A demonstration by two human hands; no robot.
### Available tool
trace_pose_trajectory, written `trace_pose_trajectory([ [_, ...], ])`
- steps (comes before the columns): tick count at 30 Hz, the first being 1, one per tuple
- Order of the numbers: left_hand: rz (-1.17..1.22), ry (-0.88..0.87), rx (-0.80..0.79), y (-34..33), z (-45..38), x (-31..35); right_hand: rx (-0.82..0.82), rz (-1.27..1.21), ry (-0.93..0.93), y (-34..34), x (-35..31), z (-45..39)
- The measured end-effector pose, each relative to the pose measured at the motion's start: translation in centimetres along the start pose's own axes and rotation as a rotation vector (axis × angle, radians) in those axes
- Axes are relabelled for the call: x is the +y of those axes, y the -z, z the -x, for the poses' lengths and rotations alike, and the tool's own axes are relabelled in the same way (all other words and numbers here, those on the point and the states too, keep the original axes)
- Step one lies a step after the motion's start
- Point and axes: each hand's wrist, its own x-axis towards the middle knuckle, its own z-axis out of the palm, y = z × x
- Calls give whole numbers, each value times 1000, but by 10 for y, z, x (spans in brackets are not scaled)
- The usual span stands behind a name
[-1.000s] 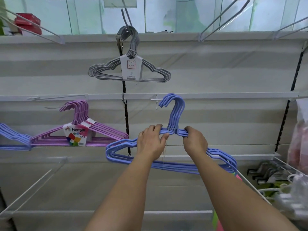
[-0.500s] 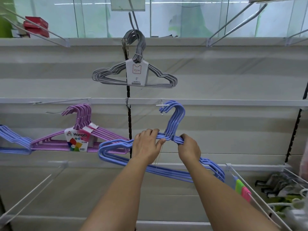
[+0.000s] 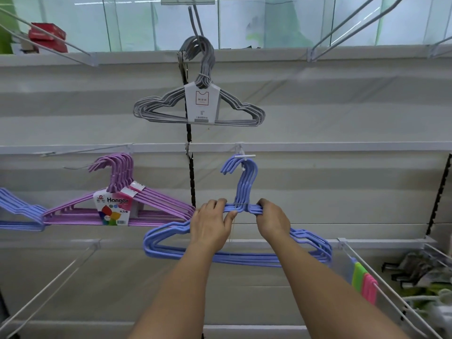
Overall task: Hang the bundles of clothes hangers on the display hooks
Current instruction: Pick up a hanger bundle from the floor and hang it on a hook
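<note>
We hold a bundle of blue plastic clothes hangers (image 3: 244,259) up at a short white display hook (image 3: 244,156) under the middle rail of the white shelving wall (image 3: 318,106); its hook ends sit at that peg, though we cannot tell whether they rest on it. Our left hand (image 3: 211,225) and right hand (image 3: 272,220) each curl round the bundle's shoulders beside the neck. Left of us a purple plastic hanger bundle with a colourful "Hanger" label (image 3: 115,204) hangs, and another blue bundle (image 3: 19,216) is cut off at the left edge. Above, a grey wire hanger bundle with a grey card (image 3: 199,104) hangs. Blurred goods (image 3: 415,267) lie at the lower right.
</note>
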Motion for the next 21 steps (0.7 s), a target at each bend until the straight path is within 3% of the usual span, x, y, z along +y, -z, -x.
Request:
trace_pose_trajectory([
  [8,43,-10,-67,-18,0,4,-79,-21,106,2,15,0],
  [15,59,-14,-68,-19,-4,1,-22,67,165,-8,17,1],
  [21,104,-15,-93,-5,0,-3,81,-20,-5,-18,3,-3],
])
